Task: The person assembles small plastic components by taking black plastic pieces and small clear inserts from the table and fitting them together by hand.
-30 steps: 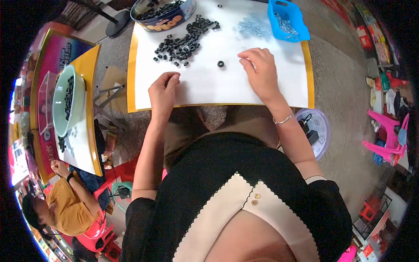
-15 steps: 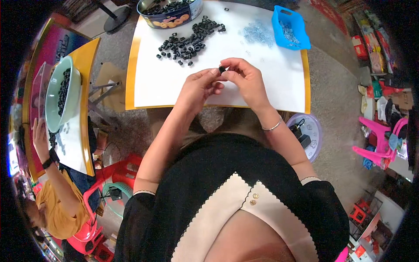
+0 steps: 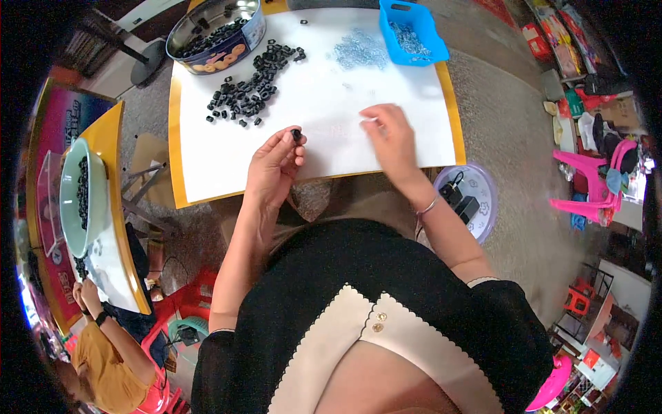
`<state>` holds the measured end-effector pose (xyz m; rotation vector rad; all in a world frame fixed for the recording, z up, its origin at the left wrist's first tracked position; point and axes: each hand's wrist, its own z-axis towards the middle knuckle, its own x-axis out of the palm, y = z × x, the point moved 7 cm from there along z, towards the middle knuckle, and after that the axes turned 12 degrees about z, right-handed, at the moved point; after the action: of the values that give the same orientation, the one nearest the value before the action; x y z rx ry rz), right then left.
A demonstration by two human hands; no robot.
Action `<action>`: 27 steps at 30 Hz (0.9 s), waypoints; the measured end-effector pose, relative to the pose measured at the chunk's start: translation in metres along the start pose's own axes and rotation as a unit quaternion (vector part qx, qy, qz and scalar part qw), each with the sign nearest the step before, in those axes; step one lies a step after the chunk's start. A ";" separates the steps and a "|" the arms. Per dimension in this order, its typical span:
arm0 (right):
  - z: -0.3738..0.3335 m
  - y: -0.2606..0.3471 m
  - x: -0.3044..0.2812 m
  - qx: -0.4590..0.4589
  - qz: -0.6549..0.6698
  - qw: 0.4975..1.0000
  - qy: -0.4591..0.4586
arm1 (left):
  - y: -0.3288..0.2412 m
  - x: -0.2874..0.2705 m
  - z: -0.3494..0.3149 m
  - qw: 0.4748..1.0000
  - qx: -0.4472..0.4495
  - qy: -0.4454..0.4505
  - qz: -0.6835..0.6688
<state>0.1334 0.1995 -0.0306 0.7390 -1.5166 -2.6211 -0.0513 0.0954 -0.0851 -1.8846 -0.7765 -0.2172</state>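
My left hand (image 3: 276, 164) pinches a small black plastic part (image 3: 296, 135) between thumb and fingertips, just above the near side of the white-topped table (image 3: 324, 153). My right hand (image 3: 394, 143) is apart from it, over the table's right half. Motion smears its bent fingers, and whether anything tiny is between them does not show. Several like black parts lie in a loose pile (image 3: 252, 93) beyond my left hand. Farther back, small clear pieces (image 3: 360, 50) are spread on the white surface.
A round tin (image 3: 219, 58) of black parts stands at the back left, a blue basket (image 3: 417, 52) of clear pieces at the back right. A lilac tub (image 3: 476, 196) sits below the table's right side. On the left, another person (image 3: 114, 352) works beside a pale green basin (image 3: 93, 200).
My hands have come apart: the left keeps the black part, while the right has swung away to the right. The view has shifted, and the other person's hand has left the basin's side.
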 end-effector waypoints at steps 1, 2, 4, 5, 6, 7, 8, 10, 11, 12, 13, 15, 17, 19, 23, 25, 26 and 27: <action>0.005 -0.010 -0.012 0.012 -0.034 0.999 -0.023 | 0.000 0.000 0.000 1.000 0.005 0.006 -0.008; 0.012 -0.019 -0.023 0.023 -0.067 0.996 -0.045 | 0.000 0.001 -0.001 1.000 0.011 0.011 -0.015; 0.024 -0.034 -0.027 0.028 -0.082 0.995 -0.052 | 0.002 0.004 -0.001 1.000 0.013 0.013 -0.009; 0.029 -0.036 -0.024 0.023 -0.096 0.994 -0.043 | 0.002 0.005 -0.001 1.000 0.018 0.013 -0.004; 0.034 -0.037 -0.019 0.018 -0.108 0.993 -0.033 | 0.002 0.005 -0.002 1.000 0.018 0.011 -0.004; 0.038 -0.036 -0.014 -0.005 -0.118 0.993 -0.024 | 0.001 0.006 -0.002 1.000 0.016 0.011 0.012; 0.039 -0.038 -0.013 -0.005 -0.116 0.993 -0.022 | 0.001 0.007 -0.002 0.999 0.014 0.011 0.028; 0.042 -0.036 -0.006 -0.035 -0.165 0.986 -0.013 | 0.001 0.006 -0.002 0.999 0.015 0.017 0.025; 0.043 -0.036 -0.006 -0.036 -0.162 0.986 -0.010 | 0.001 0.006 -0.002 0.999 0.014 0.027 0.023; 0.044 -0.036 -0.006 0.001 -0.124 0.992 0.000 | 0.000 0.004 -0.003 0.999 0.017 0.019 0.022; 0.044 -0.035 -0.003 0.039 -0.086 0.995 0.011 | -0.001 0.004 -0.003 0.999 0.015 0.030 0.007; 0.039 -0.011 0.005 0.069 0.006 0.997 0.044 | -0.001 0.006 -0.002 0.999 0.000 0.036 -0.007; 0.030 0.014 0.022 0.111 0.143 0.978 0.104 | -0.002 0.009 -0.002 0.999 -0.001 0.042 -0.011; 0.028 0.048 0.036 0.025 0.115 0.981 0.155 | -0.001 0.013 -0.001 0.998 0.009 0.061 -0.010; 0.026 0.079 0.052 -0.122 0.052 0.974 0.182 | -0.006 0.011 -0.006 0.998 0.042 0.037 0.013; 0.025 0.082 0.056 -0.126 0.036 0.973 0.190 | -0.009 0.007 -0.006 0.997 0.065 0.035 0.039; 0.024 0.082 0.058 -0.129 0.020 0.972 0.195 | -0.009 0.005 -0.006 0.997 0.066 0.033 0.036; 0.024 0.083 0.059 -0.131 0.020 0.971 0.197 | -0.008 0.003 -0.006 0.995 0.070 0.027 0.064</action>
<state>0.0540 0.1602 0.0248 1.1019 -1.0454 -2.3868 -0.0526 0.0937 -0.0747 -1.7804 -0.6169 -0.1297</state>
